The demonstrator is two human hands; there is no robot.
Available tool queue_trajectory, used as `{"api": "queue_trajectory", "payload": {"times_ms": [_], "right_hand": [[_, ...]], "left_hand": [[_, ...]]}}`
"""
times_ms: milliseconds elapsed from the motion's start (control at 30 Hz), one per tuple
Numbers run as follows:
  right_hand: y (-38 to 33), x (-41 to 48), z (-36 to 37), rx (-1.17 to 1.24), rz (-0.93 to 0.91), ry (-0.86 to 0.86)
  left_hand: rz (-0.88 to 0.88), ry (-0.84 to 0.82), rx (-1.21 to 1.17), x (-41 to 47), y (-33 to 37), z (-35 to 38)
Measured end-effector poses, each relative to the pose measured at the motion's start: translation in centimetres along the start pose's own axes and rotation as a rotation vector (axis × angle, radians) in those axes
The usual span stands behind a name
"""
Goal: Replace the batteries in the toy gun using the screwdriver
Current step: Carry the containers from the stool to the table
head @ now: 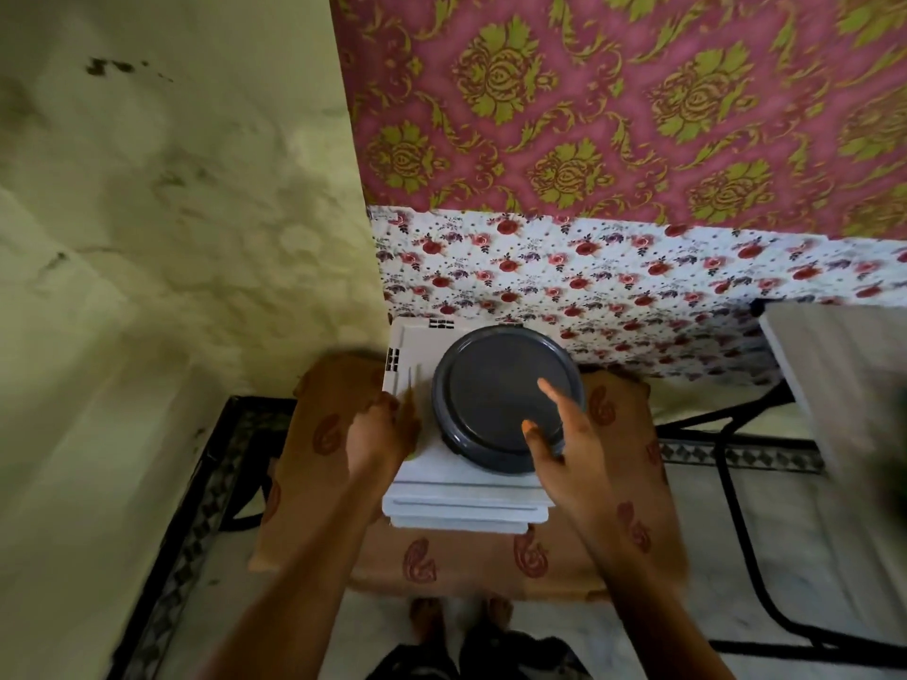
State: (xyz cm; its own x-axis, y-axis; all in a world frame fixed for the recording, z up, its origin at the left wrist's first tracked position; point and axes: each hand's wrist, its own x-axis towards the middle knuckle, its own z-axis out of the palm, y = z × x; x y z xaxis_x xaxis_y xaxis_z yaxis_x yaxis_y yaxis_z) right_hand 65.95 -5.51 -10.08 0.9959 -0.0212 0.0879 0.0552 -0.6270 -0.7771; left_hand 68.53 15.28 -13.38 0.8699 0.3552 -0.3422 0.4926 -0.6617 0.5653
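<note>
My left hand [380, 434] is curled at the left edge of a white box [466, 503]. A thin, blurred rod, apparently the screwdriver [410, 385], sticks up from the fist, and a bit of yellow-green shows under the palm. My right hand [564, 444] is open with its fingers spread, hovering over the right side of a dark grey round lidded container [491, 385] that stands on the white box. No toy gun or batteries are in view.
The white box rests on a stool or table draped in brown patterned cloth [491, 566], against a floral-papered wall [613, 282]. A pale wall [172, 238] is close on the left. A black metal frame [736, 507] and a white surface [844, 375] stand to the right. My feet [461, 620] are below.
</note>
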Motion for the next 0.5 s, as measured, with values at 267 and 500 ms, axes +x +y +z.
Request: {"api": "queue_trajectory", "payload": {"times_ms": [267,500], "right_hand": [[1.0,3.1,-0.1,0.047,0.014,-0.018],[3.2,5.0,-0.3,0.026,0.111,0.047]], "left_hand": [[-0.079,0.034,0.027,0.9,0.9,0.1],[-0.169,0.181,-0.632,1.3,2.8,-0.8]]}}
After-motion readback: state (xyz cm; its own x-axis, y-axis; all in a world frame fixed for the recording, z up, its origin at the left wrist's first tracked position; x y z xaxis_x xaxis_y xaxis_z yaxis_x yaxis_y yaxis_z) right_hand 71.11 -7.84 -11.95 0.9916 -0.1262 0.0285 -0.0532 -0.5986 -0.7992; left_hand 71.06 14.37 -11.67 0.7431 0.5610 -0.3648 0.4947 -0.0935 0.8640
